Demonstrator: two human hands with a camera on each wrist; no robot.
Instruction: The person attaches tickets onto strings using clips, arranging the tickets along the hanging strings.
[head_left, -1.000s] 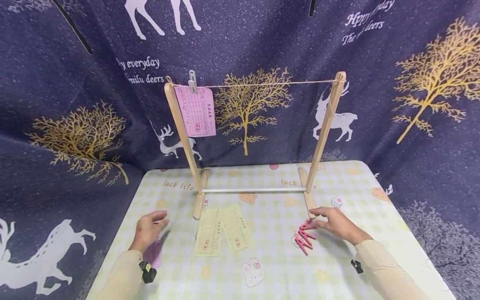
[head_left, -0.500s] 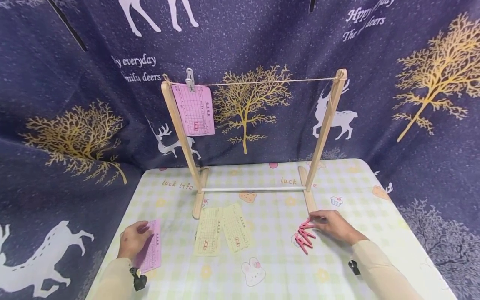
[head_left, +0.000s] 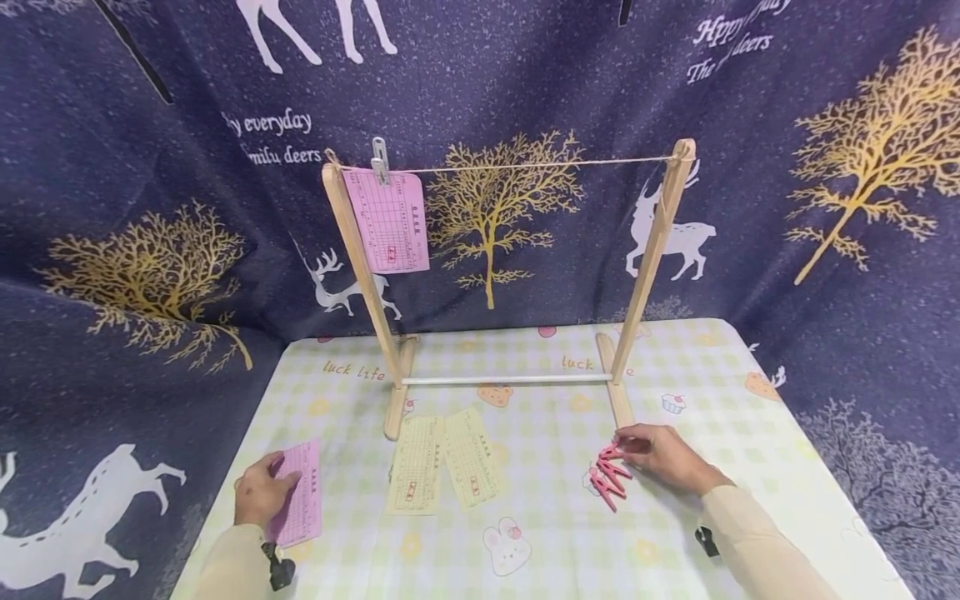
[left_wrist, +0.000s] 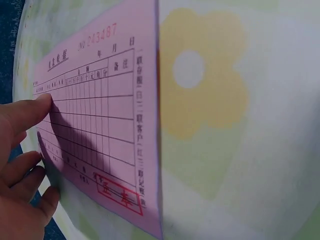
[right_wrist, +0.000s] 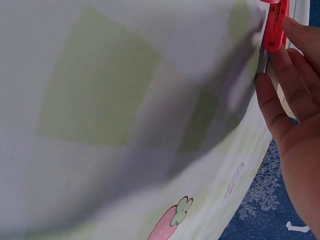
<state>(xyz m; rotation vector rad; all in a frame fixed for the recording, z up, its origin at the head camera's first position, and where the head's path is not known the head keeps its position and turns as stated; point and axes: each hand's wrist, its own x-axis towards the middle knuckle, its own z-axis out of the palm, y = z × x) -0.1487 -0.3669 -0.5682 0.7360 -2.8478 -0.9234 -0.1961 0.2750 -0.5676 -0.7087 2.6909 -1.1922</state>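
My left hand [head_left: 261, 490] is at the left edge of a pink receipt slip [head_left: 306, 492] lying on the table. In the left wrist view its thumb [left_wrist: 41, 106] touches the slip's printed face, with the other fingers loosely bent at the edge, apart from the thumb. My right hand [head_left: 667, 458] pinches the end of the uppermost pink-red clothespin [right_wrist: 274, 30] between thumb and index finger. Other clothespins [head_left: 607, 488] lie just left of that hand. Two yellow receipt slips [head_left: 416, 467] lie side by side between the hands.
A wooden stand [head_left: 651, 267] with a string [head_left: 517, 167] across its top stands at the back. Near its left post a silver clip [head_left: 380, 162] holds another pink slip [head_left: 390, 221] on the string. A dark patterned curtain [head_left: 525, 83] hangs behind the checked tablecloth [head_left: 555, 467].
My left hand has moved left and down onto the pink slip's left edge, uncovering more of the slip. My right hand has closed its fingers on the uppermost clothespin.
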